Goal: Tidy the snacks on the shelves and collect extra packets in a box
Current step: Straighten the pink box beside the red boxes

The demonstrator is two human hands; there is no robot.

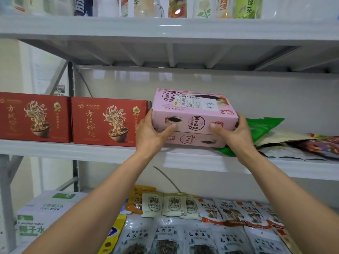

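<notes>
A pink snack box (194,114) sits slightly askew on top of a second pink box (192,140) on the middle shelf (110,153). My left hand (150,132) grips the upper box's left end, thumb on its front face. On the right end my right hand (236,132) holds the same box, thumb pressed on the front. A green packet (262,125) lies just right of the boxes, partly under them.
Two red noodle boxes (108,121) stand left of the pink boxes. Loose packets (302,143) are heaped at the right of that shelf. The lower shelf holds rows of snack packets (174,204) and a coconut water carton (42,213). Bottles (244,7) line the top shelf.
</notes>
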